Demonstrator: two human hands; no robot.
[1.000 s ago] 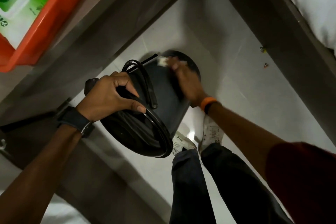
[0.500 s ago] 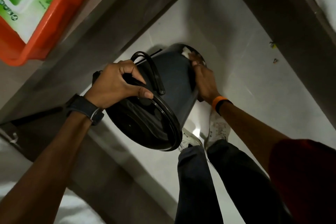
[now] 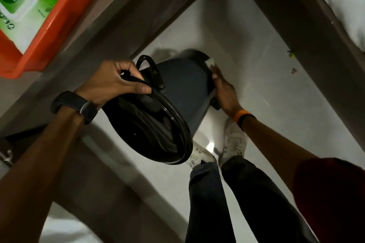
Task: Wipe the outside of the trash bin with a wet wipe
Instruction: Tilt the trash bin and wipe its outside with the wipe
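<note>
With the left hand (image 3: 116, 83) curled round the rim of the tilted trash bin (image 3: 183, 85) above the floor (image 3: 256, 77), press the wet wipe (image 3: 211, 62) under the right hand's (image 3: 225, 90) flat fingers against the wall near the base, overlapping strokes.

The dark grey round plastic trash bin (image 3: 183, 83) hangs tilted at mid-frame, its glossy black top facing lower left, base toward upper right. A small white wet wipe (image 3: 211, 62) lies against its base edge.

Left grip (image 3: 110, 83) curled, thumb clamped down — right grip (image 3: 224, 90) flat, fingers extended.
</note>
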